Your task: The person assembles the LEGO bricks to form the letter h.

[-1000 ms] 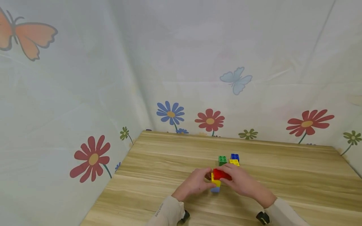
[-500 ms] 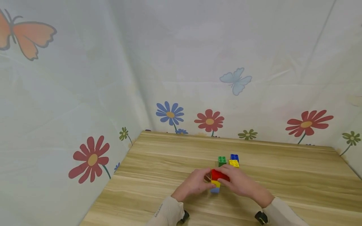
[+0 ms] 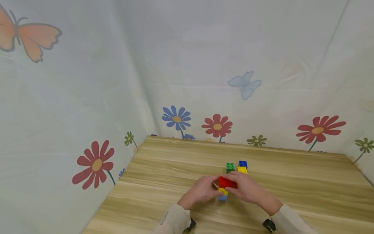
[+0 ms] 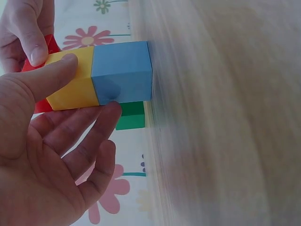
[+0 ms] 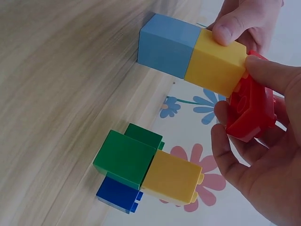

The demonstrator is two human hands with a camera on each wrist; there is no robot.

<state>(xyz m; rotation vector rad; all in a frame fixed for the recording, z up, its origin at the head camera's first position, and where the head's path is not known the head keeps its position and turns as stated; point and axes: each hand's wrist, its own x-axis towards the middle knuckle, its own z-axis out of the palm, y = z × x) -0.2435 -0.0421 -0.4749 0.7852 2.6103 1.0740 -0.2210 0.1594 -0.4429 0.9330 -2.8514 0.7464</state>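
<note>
A light blue brick (image 4: 122, 70) stands on the table with a yellow brick (image 4: 84, 92) stacked on it. My left hand (image 3: 201, 191) pinches the yellow brick between thumb and fingers, one fingertip touching the blue one. On top sits a longer red brick (image 5: 254, 110), gripped by my right hand (image 3: 249, 188) with the thumb on its near side. The red brick's hollow underside shows in the right wrist view; one end lies at the yellow brick's studs and the other overhangs to the right. Whether it is fully pressed on, I cannot tell.
Behind the hands is a cluster of bricks: a green brick (image 5: 124, 157) with a yellow block (image 5: 171, 176) against it, a dark blue brick (image 5: 117, 194) and a second green brick (image 5: 145, 135). The wooden table (image 3: 163, 162) ends at a flowered curtain (image 3: 187, 81).
The red brick has moved slightly left over the yellow brick and now covers its top, where studs showed before. The left hand keeps its grip on the stack, nearly still.
</note>
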